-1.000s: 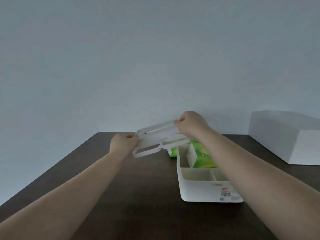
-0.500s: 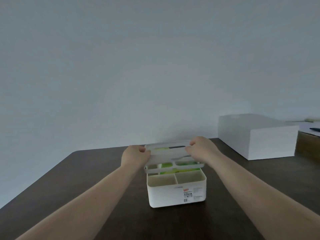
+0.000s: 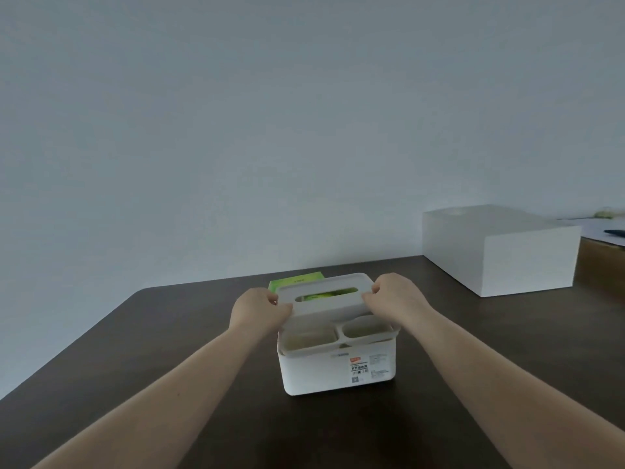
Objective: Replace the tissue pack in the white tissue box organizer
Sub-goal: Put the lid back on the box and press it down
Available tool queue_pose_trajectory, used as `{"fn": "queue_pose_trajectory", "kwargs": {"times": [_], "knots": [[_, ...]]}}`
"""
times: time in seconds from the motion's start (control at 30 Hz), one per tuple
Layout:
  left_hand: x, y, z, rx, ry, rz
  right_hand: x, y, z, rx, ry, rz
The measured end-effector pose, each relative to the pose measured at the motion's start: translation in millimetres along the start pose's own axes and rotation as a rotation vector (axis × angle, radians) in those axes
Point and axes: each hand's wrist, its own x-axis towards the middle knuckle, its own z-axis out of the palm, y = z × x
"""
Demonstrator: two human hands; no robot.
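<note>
The white tissue box organizer (image 3: 324, 370) stands on the dark table (image 3: 169, 350) in front of me, label side towards me. Its white lid (image 3: 324, 304) rests on top, with a slot and two front openings. My left hand (image 3: 258, 308) grips the lid's left end and my right hand (image 3: 394, 297) grips its right end. Green tissue pack wrapping (image 3: 324, 295) shows through the slot. A second green tissue pack (image 3: 296, 280) lies on the table just behind the organizer, mostly hidden.
A large white box (image 3: 497, 248) sits at the back right of the table. Past it, at the right edge, is a brown surface (image 3: 602, 265) with papers and a dark object. A plain wall runs behind the table.
My hands carried the lid from the left, over the organizer, and lowered it onto the top. The view has swung so the organizer is now centred.
</note>
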Motion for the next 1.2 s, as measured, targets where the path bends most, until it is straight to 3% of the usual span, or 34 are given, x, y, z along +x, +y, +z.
{"fn": "queue_pose_trajectory", "kwargs": {"times": [0.47, 0.6, 0.73, 0.93, 1.2], "knots": [[2.0, 3.4, 3.6, 0.084, 0.060, -0.001, 14.6, -2.7, 4.1, -0.023, 0.050, 0.060], [7.6, 7.2, 9.6, -0.063, 0.039, -0.007, 28.4, 1.7, 8.1, 0.128, -0.026, 0.061], [16.0, 11.0, 21.5, -0.341, -0.096, -0.104, 36.8, 11.1, 20.9, 0.234, -0.074, 0.022], [23.4, 6.7, 32.1, -0.294, -0.133, -0.098, 45.3, 13.4, 27.6, 0.175, -0.002, -0.001], [29.4, 1.2, 36.9, -0.372, -0.166, -0.133, 51.2, 10.2, 23.8, 0.075, -0.041, 0.024]]}}
